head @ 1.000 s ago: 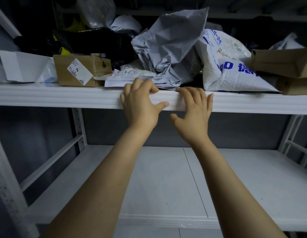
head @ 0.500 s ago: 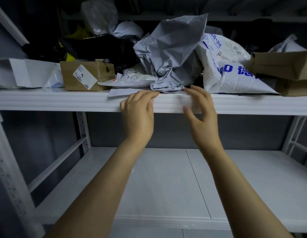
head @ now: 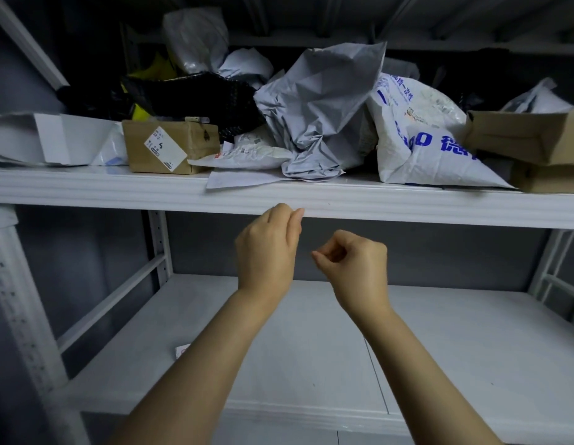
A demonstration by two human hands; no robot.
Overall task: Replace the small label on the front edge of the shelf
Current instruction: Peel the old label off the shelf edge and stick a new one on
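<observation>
The white metal shelf's front edge [head: 407, 203] runs across the view, and I can make out no label on it. My left hand [head: 266, 252] is curled just below that edge, with its pinched thumb and forefinger touching the lower lip near the middle. My right hand [head: 356, 264] hangs lower and to the right, clear of the shelf, its fingertips pinched together. Nothing shows between the fingers of either hand. A small white paper scrap with reddish print [head: 183, 350] lies on the lower shelf, partly hidden by my left forearm.
The upper shelf is crowded with a cardboard box [head: 170, 146], a crumpled grey mailer bag [head: 317, 114], a white bag with blue print [head: 420, 139], brown boxes [head: 529, 139] at right and a flat sheet [head: 244, 179] overhanging the edge. The lower shelf board [head: 439, 348] is white.
Both hands have come off the shelf's front edge and dropped lower. Their fingers, spread flat before, are now curled and pinched. The view has tilted down, showing a scrap on the lower shelf.
</observation>
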